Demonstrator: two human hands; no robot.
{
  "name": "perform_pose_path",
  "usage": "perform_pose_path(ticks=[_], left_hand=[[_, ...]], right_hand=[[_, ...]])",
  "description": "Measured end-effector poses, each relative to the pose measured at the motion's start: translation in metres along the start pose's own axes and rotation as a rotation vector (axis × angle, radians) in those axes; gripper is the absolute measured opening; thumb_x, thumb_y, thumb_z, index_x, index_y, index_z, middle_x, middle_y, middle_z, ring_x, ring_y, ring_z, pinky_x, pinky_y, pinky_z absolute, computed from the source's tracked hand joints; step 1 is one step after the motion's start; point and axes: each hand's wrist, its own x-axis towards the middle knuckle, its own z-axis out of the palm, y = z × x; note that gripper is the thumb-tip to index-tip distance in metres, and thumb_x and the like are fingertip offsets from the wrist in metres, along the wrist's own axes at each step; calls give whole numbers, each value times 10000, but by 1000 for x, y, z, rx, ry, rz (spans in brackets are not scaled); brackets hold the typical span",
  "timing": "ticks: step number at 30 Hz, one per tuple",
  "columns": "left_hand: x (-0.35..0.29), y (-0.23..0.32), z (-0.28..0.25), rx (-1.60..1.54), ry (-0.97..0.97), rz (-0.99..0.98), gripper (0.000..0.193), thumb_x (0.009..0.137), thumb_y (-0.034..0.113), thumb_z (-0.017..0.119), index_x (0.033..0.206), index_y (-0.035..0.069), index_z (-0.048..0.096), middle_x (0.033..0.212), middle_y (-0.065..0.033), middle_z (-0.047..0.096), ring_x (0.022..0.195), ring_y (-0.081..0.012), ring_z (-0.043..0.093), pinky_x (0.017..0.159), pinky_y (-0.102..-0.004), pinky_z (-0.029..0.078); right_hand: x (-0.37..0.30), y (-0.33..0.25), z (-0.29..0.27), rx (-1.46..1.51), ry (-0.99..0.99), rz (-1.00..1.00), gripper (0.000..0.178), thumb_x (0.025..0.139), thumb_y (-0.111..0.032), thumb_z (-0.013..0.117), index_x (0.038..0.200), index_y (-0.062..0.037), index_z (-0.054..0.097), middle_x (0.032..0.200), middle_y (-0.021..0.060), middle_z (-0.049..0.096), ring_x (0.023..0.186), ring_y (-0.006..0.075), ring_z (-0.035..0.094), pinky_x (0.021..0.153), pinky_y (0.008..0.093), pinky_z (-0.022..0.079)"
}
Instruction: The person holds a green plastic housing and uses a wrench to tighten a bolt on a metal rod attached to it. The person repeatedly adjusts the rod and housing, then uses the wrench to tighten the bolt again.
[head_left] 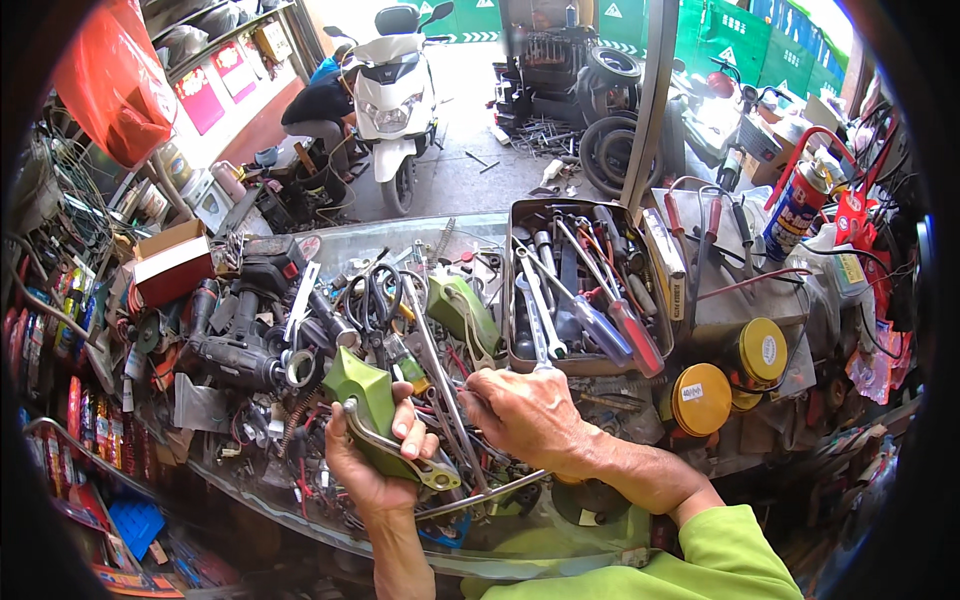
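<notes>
In my left hand (pixel 375 455) lies a green angular housing with a curved metal bracket (pixel 360 385), which looks like a motorcycle mirror. My thumb and fingers wrap round it, and the bracket's holed end points right. A matching green piece (pixel 465 312) rests on the cluttered bench just beyond. My right hand (pixel 530 408) is closed, knuckles up, at the front edge of the tool tray; whatever its fingers hold is hidden. A spanner (pixel 533 315) slants down from the tray to right behind that hand. A long metal rod (pixel 440 365) runs between both hands.
The metal tray (pixel 640 375) holds screwdrivers and spanners. A power drill (pixel 240 345) and scissors (pixel 375 295) lie left among loose parts. Yellow-lidded tins (pixel 700 400) and a spray can (pixel 797 210) stand right. Past the glass bench, a person (pixel 325 105) crouches beside a white scooter (pixel 393 100).
</notes>
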Motion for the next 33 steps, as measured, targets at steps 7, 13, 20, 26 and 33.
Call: perform_pose_path(ticks=[7, 13, 20, 26, 33], left_hand=[[-2, 1, 1, -44, -82, 25, 764, 915, 582, 470, 1243, -109, 455, 797, -102, 500, 615, -197, 528, 623, -367, 420], [0, 4, -7, -62, -126, 35, 724, 920, 547, 489, 1269, -86, 441, 823, -106, 501, 662, -204, 528, 635, -369, 419], [1, -4, -2, -79, -46, 10, 732, 901, 559, 484, 1214, -103, 483, 766, -113, 531, 616, -232, 566, 582, -384, 437], [-1, -5, -1, -14, -58, -22, 727, 902, 563, 500, 1225, -87, 474, 793, -100, 514, 625, -210, 554, 611, -379, 441], [-3, -7, -3, -18, -83, -44, 727, 902, 552, 504, 1236, -91, 456, 796, -103, 510, 622, -214, 554, 597, -379, 427]], right_hand=[[-4, -4, -8, -54, 79, -18, 150, 884, -217, 641, 900, -68, 650, 735, 109, 659, 615, 289, 654, 538, 382, 509], [2, 11, -18, -266, 284, 111, 173, 856, -232, 673, 896, -68, 637, 792, 92, 638, 678, 279, 636, 571, 380, 476], [3, 24, -18, -424, 303, 127, 207, 803, -227, 703, 824, -28, 645, 844, 108, 623, 819, 286, 604, 628, 389, 496], [3, 22, -19, -427, 270, 122, 244, 803, -253, 701, 797, -14, 652, 864, 115, 625, 860, 292, 606, 655, 392, 511], [5, 33, -16, -466, 271, 213, 254, 851, -247, 649, 824, 5, 654, 775, 147, 652, 769, 297, 630, 629, 391, 508]])
